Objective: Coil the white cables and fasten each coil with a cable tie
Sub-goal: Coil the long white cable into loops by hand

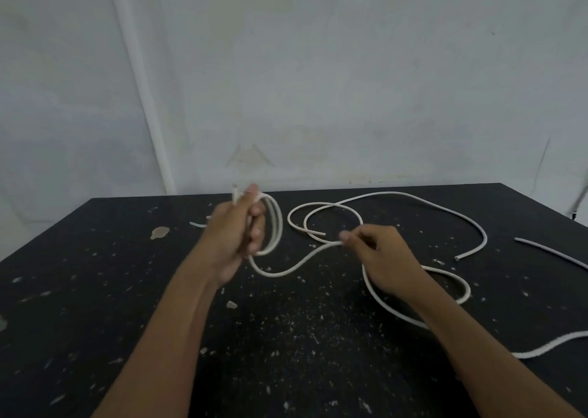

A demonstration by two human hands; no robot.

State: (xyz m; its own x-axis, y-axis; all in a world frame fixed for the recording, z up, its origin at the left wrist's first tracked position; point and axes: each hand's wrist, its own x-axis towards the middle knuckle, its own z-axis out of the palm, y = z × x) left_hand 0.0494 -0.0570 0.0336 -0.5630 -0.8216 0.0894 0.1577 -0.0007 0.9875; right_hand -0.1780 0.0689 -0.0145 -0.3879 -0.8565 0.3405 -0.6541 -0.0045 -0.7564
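Observation:
My left hand [237, 230] grips a small coil of white cable [276, 223], its loops standing upright above the black table [95, 290]. From the coil the same cable sags down and runs right to my right hand [378, 255], which pinches it between thumb and fingers. Beyond that hand the cable drops under my wrist and loops on the table [464, 287]. A second white cable [413, 199] lies loose at the back, curled in loops at its left end [324, 209]. I see no cable tie that I can name for sure.
A short white strip [199, 225] lies left of my left hand. A grey-white piece of cable [550, 253] rests at the right edge. Another white cable end [553, 344] enters from the right. Paint flecks cover the table; a white wall stands behind.

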